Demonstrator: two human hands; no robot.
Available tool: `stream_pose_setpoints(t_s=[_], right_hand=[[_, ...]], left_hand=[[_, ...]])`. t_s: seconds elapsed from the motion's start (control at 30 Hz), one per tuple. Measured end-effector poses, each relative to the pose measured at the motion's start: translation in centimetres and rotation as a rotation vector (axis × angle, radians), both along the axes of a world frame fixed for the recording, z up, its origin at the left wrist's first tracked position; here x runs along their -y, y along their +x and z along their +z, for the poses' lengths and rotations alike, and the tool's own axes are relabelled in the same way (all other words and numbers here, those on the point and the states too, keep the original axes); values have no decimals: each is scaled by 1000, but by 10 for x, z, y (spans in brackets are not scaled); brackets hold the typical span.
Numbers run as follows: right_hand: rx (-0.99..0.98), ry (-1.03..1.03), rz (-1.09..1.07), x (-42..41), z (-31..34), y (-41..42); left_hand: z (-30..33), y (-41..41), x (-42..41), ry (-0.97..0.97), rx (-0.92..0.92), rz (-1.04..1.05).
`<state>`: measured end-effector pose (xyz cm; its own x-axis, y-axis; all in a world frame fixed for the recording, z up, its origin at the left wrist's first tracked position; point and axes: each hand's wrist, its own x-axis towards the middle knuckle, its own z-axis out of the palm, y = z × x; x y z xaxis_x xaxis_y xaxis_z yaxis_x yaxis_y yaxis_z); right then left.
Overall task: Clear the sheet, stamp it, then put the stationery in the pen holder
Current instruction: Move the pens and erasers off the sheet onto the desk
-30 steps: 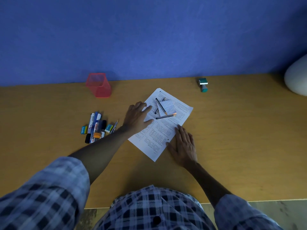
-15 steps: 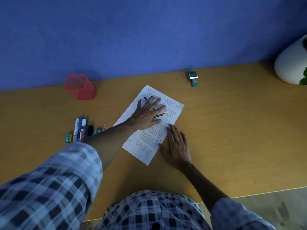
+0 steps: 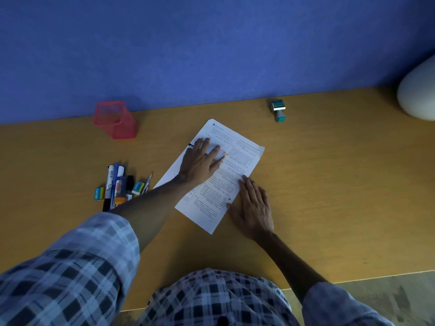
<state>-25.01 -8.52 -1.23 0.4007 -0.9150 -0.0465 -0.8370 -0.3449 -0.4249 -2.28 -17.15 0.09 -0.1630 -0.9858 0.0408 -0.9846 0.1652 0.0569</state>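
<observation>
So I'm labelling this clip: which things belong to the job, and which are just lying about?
Job: sheet, pencils under the left hand, stamp, red pen holder, markers and erasers.
Lying about: white rounded object.

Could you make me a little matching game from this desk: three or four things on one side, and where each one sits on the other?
Things:
1. pen holder
2. stamp
3. markers
4. right hand

Places:
A. lying in a bunch left of the sheet
B. flat at the sheet's right edge
C. by the wall, right of the sheet
D. by the wall, left of the sheet

Pairs: 1-D, 2-C, 3-A, 4-B
</observation>
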Motion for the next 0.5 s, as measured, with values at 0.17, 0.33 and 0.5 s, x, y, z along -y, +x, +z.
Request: stream_pose_setpoints(t_s=[0.17,0.33,0.5], right_hand=[[-35,0,4,0,-2,-1],[-29,-13,4,-1,-3,0],[-17,-20,-1,-1,-4,0]], left_hand=[[-2,15,-20,4,20,63],[0,40,-47,22,111,111],[2,65,-72,2,144,145]])
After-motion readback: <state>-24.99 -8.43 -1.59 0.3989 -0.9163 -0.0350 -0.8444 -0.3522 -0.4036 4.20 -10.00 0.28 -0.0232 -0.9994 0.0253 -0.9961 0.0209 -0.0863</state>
